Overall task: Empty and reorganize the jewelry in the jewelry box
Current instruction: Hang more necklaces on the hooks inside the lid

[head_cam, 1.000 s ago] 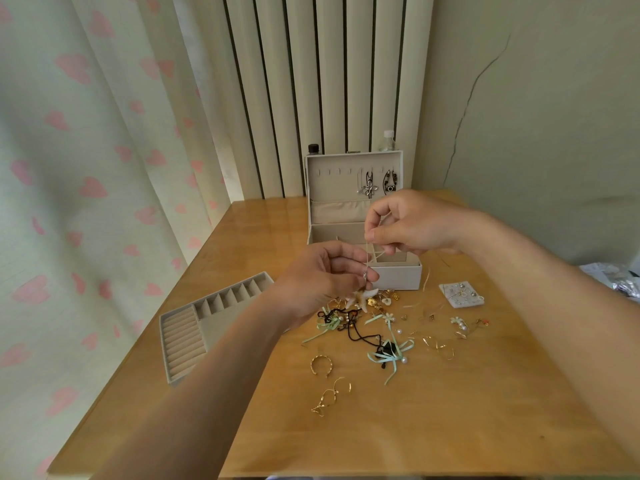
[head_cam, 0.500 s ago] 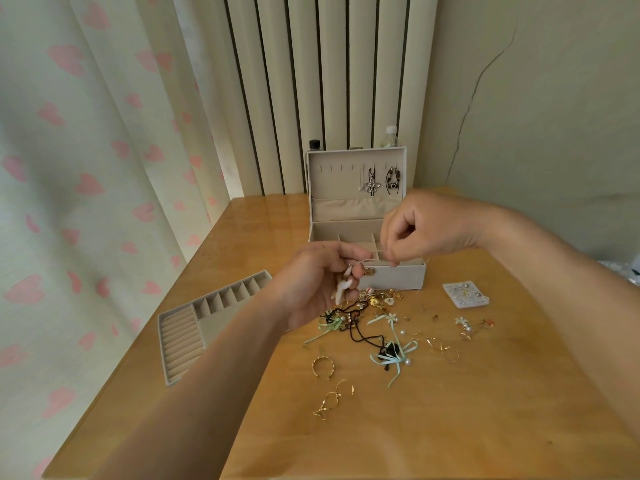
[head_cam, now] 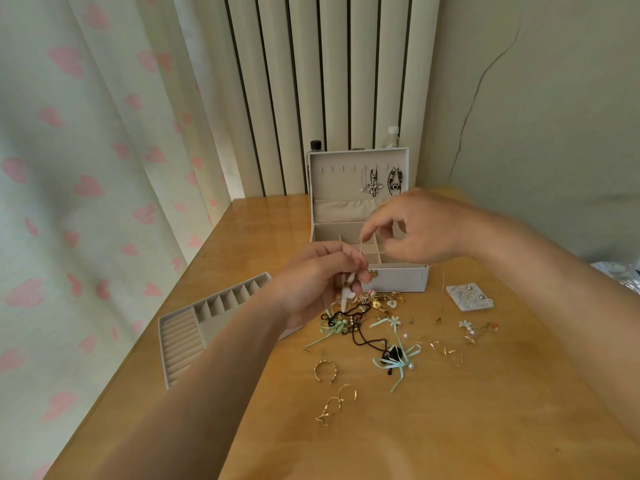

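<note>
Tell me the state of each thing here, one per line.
jewelry box: open, lid upright.
tray: out of box, flat on table.
left hand: pinches thin chain, lower end.
right hand: pinches thin chain, upper end.
loose jewelry: scattered on table.

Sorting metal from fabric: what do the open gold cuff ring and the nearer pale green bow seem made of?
The open gold cuff ring: probably polished gold-toned metal; it glints and holds its curve. The nearer pale green bow: likely satin ribbon; flat, limp tails, faint sheen.
</note>
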